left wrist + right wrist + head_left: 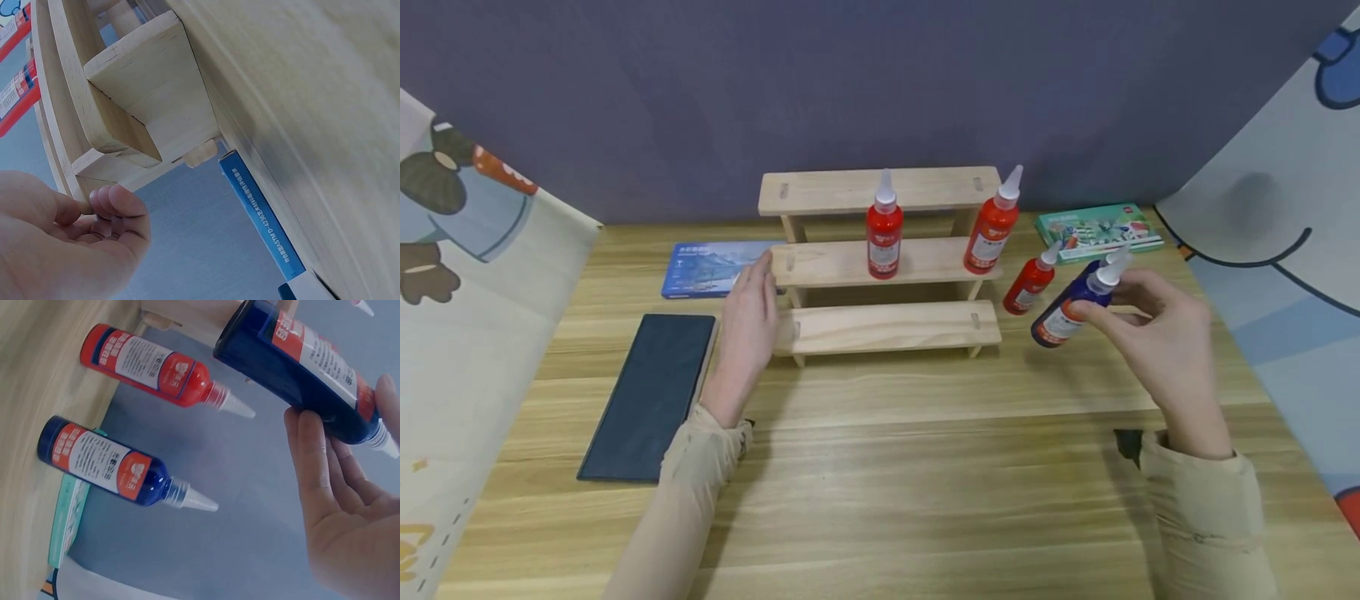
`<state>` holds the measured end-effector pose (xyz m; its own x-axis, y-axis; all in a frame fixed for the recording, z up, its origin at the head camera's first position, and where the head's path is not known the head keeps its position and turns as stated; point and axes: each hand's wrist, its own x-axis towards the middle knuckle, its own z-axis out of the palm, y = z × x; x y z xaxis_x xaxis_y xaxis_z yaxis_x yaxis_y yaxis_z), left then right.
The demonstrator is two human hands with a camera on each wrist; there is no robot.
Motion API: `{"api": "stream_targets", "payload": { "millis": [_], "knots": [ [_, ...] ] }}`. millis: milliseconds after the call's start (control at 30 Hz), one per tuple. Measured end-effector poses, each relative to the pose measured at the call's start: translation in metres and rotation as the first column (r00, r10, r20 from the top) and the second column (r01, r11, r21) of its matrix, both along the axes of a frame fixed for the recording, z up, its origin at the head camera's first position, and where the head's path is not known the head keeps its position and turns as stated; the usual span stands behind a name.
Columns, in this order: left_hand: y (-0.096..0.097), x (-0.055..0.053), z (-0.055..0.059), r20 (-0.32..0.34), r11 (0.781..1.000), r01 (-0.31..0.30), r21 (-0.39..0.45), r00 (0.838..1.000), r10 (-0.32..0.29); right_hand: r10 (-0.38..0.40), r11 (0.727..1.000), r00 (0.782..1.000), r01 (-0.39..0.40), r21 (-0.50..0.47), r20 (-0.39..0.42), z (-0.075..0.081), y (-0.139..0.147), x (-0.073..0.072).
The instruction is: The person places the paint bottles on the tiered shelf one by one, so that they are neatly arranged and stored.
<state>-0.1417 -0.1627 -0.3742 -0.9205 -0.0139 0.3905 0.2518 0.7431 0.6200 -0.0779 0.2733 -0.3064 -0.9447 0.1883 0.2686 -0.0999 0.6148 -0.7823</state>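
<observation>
My right hand (1165,333) pinches a dark blue paint bottle (300,369) with a pale pointed cap, tilted and raised off the table. A second blue bottle (103,460) stands behind it, mostly hidden in the head view. Beside them on the table is a red bottle (1028,286). My left hand (748,312) grips the left end of the middle step of a three-step wooden stand (895,329), its fingers curled in the left wrist view (119,209). Two red bottles (884,237) (992,229) stand on the middle step, one near its center, one at its right end.
A blue box (711,267) lies left of the stand, and a dark notebook (651,396) lies nearer. At the back right is a green box (1101,232). A dark panel (880,92) rises behind the stand. The wooden table (925,475) extends in front.
</observation>
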Motion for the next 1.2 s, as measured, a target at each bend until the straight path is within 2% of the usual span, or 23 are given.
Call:
{"api": "stream_targets", "payload": {
  "millis": [300, 467, 933, 1200],
  "knots": [
    [0.0, 0.0, 0.002, 0.004, 1.0, -0.006, 0.001, 1.0, 0.006, 0.022, 0.999, 1.0, -0.022, 0.03, -0.002, 0.006, -0.012, -0.003],
    [0.0, 0.0, 0.001, 0.009, 1.0, -0.006, 0.005, 1.0, 0.006, 0.059, 0.998, 0.998, -0.059, 0.014, -0.006, 0.008, -0.022, -0.005],
    [0.001, 0.0, 0.0, 0.012, 1.0, 0.001, 0.015, 1.0, -0.001, 0.119, 0.993, 0.991, -0.118, 0.015, -0.061, 0.015, -0.051, -0.008],
    [0.0, -0.001, -0.001, 0.002, 1.0, 0.002, 0.016, 1.0, -0.002, 0.186, 0.983, 0.981, -0.185, 0.021, -0.059, 0.022, -0.072, -0.012]
  ]
}}
